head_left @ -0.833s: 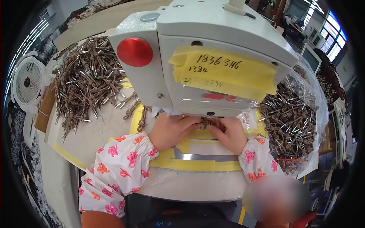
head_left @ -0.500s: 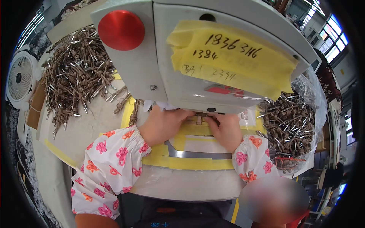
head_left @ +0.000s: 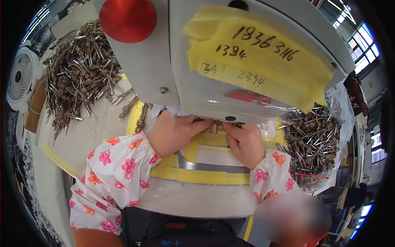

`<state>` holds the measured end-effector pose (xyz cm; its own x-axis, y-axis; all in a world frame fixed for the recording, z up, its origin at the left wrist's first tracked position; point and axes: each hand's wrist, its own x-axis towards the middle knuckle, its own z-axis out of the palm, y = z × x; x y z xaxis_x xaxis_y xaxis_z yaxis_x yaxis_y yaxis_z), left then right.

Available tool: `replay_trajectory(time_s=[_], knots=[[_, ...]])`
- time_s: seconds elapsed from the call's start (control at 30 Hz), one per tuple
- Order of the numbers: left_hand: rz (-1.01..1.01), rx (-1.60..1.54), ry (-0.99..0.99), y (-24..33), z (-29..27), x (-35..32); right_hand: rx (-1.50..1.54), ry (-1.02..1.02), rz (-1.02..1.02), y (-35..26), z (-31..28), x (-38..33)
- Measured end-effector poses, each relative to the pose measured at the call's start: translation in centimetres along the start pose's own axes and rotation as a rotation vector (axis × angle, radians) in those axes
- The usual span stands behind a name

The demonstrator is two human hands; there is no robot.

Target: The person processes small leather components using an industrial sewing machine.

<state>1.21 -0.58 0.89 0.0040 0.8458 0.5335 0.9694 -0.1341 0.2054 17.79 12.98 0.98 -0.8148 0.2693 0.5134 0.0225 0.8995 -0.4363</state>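
Both my hands work close together under the front of a grey sewing machine head [head_left: 242, 99]. My left hand [head_left: 173, 133] is closed, its thumb and fingertips reaching to the right below the machine. From the other side my right hand [head_left: 247, 142] pinches inward, fingertips near the left ones. Between them shows a short bit of brown cord [head_left: 214, 128], mostly covered by fingers and machine. The needle area is hidden. Beside my left wrist hangs a brown knotted cord [head_left: 141, 118] on the yellow-taped table edge strip.
A large heap of brown knotted cords with metal tips [head_left: 78, 70] lies at left, near a white fan [head_left: 22, 76]. More such cords [head_left: 310, 140] fill a clear plastic bag [head_left: 345, 123] at right. A red round knob [head_left: 128, 19] sits on the machine. Yellow tape [head_left: 197, 176] borders the worktop.
The view has shifted slightly, so the machine head looks larger. My fingertips have closed in a little around the brown cord, covering more of it.
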Motion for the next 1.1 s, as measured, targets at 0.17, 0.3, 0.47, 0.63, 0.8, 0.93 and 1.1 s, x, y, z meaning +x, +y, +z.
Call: replay_trajectory(time_s=[0.17,0.3,0.47,0.63,0.8,0.93,1.1], knots=[[0.074,0.078,0.052,-0.59,-0.03,-0.02,-0.064,-0.069,0.002,-0.37,0.07,-0.09],[0.006,0.065,-0.005,-0.65,0.27,-0.36,-0.114,-0.023,-0.035,-0.56,0.18,0.05],[0.045,0.011,0.053,-0.63,0.27,0.15,-0.123,-0.009,-0.074,-0.52,-0.11,0.14],[0.017,-0.003,-0.019,-0.8,0.35,-0.09,-0.141,-0.047,-0.021,-0.46,0.09,-0.11],[0.054,0.047,-0.03,-0.89,0.12,-0.15,-0.154,-0.027,-0.086,-0.51,-0.21,0.18],[-0.017,0.017,-0.133,-0.63,-0.01,-0.45,-0.171,-0.036,-0.085,-0.79,-0.36,0.19],[0.04,0.082,-0.064,-0.79,-0.05,-0.21,-0.161,-0.071,-0.035,-0.42,0.27,-0.08]])
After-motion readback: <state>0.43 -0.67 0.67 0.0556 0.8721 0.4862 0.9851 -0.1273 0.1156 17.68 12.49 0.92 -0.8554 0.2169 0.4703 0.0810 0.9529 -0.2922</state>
